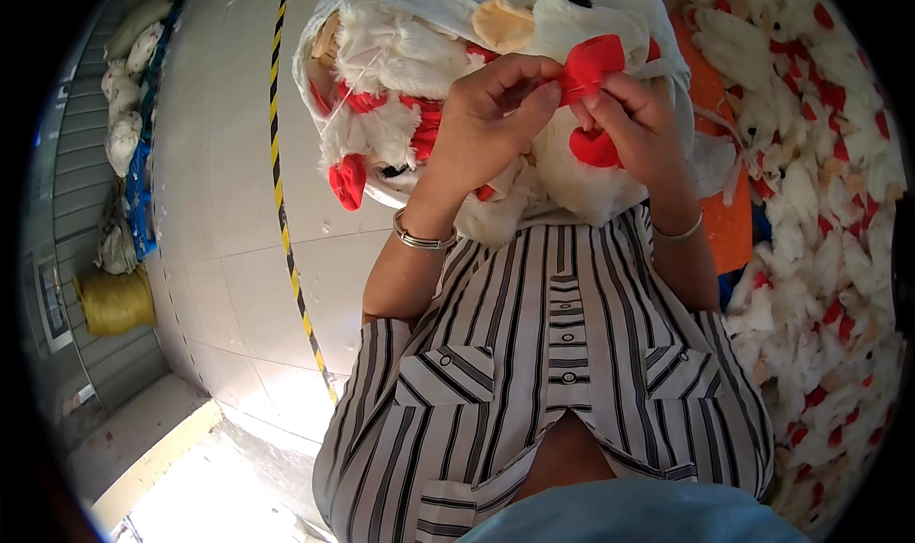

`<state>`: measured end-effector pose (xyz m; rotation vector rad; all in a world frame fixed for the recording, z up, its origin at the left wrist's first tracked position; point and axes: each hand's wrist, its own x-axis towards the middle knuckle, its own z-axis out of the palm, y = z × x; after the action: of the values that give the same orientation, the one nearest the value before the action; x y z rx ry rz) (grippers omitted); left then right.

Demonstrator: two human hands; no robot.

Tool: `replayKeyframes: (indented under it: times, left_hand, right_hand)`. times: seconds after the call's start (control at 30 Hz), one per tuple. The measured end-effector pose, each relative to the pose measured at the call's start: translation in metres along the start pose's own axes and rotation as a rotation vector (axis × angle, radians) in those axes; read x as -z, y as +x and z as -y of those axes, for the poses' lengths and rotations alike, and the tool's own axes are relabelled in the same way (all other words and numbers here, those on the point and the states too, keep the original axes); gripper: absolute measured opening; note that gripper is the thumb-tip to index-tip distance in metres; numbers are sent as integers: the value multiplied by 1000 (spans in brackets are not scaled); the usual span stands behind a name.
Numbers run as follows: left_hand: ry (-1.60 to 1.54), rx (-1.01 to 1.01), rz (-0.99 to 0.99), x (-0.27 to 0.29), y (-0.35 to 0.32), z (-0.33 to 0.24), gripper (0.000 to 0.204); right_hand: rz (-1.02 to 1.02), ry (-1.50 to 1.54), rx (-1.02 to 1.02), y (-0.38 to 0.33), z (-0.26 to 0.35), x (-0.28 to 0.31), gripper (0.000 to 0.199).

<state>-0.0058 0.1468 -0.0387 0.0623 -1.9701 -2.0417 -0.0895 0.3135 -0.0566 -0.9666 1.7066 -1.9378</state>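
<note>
Landmark: the white sack (pixel 662 10), in front of your body and stuffed with plush pieces; probably set that close so the contents lie within easy reach.
Red piece (pixel 595 59): raised above the right half of the white sack, between your two hands, perhaps lifted clear of the fur so that you can see its edge.
Left hand (pixel 491 114): over the middle of the white sack, thumb and forefinger nearly closed, pinching the left edge of the red piece; your other fingers curl inward.
Right hand (pixel 640 129): over the right side of the white sack, thumb and fingers drawn together on the lower right part of the red piece. Gripping it from opposite sides seems to keep the small, soft cloth steady; whether anything thin sits between your fingertips, you cannot tell from here.
Second red piece (pixel 593 149): on the white sack's right half, just below your fingers, against white fur.
Tan ear (pixel 503 26): at the far part of the white sack, beyond your left hand, lying loose-looking among white furry skins (pixel 405 43).
Plush heap (pixel 820 210): right of the white sack, white and red pieces piled together.
Striped tape (pixel 276 143): along the floor, left of the white sack, likely marking a boundary.
</note>
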Motion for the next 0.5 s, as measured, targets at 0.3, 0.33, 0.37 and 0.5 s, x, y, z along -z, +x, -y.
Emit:
replayKeyframes:
  times: [0.3,0.33,0.37,0.5]
  left_hand:
    - [0,-170,-233,99,23,-60,8]
    - [-153,-238,-317,122,19,-76,7]
    - [-157,-287,-338,132,19,-83,8]
    - [-211,-440,-460,128,29,-99,9]
  right_hand:
    - [-648,-288,37,4,59,81,24]
    - [-626,-457,190,-1,57,120,24]
    - [-636,-656,350,-9,51,159,26]
    - [-614,-1018,671,-17,75,189,31]
